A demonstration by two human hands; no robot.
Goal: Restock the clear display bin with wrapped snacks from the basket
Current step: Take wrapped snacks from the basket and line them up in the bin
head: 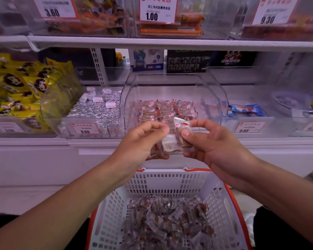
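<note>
The clear display bin (175, 82) stands on the shelf straight ahead, with neat rows of wrapped snacks (166, 110) lying on its floor. Just in front of the bin, above the shelf edge, my left hand (143, 141) grips a small bunch of wrapped snacks (168, 145). My right hand (211, 141) pinches one wrapped snack (182, 124) between thumb and fingers, right beside the left hand's bunch. Below my arms sits the white basket (170, 179) with red handles, holding several loose wrapped snacks (168, 221).
Left of the bin lies a bin of silver-wrapped rolls (96, 109) and a bin of yellow packets (16, 87). A bin with blue packets (244, 109) stands to the right. An upper shelf (170, 43) carries more bins with price tags.
</note>
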